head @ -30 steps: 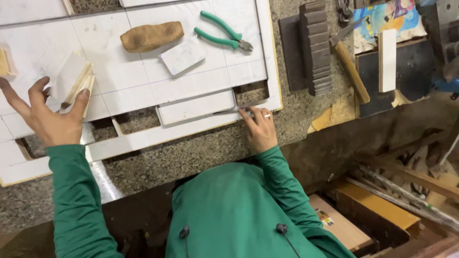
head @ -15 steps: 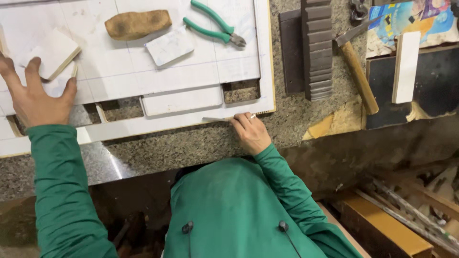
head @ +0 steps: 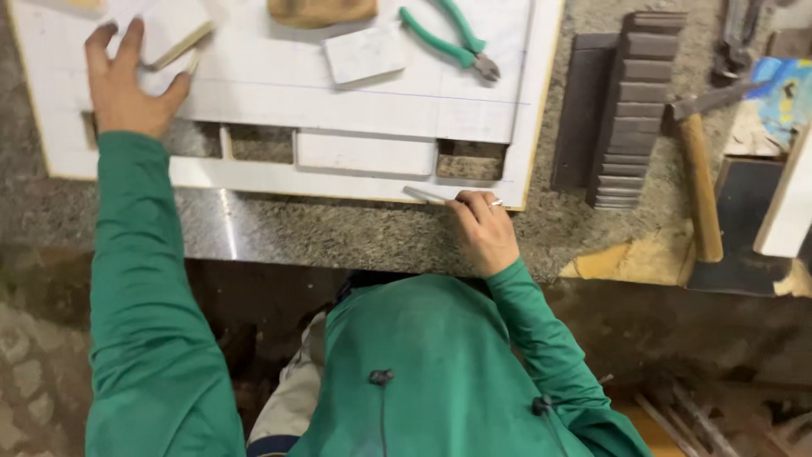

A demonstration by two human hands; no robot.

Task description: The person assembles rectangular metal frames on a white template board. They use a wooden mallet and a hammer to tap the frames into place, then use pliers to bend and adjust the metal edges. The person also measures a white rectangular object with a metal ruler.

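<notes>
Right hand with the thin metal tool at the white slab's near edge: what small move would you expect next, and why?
Probably a short stroke leftward along the strip. The right hand holds the thin metal tool with its tip on the white slab, while the left hand presses flat on the slab.

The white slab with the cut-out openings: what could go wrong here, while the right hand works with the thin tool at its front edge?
1. The strip of the white slab below the openings is narrow; pressure from the thin tool in the right hand might crack it.
2. The left hand presses only the far left, so the slab could shift.
3. The green pliers lie loose on the slab and may slide.
</notes>
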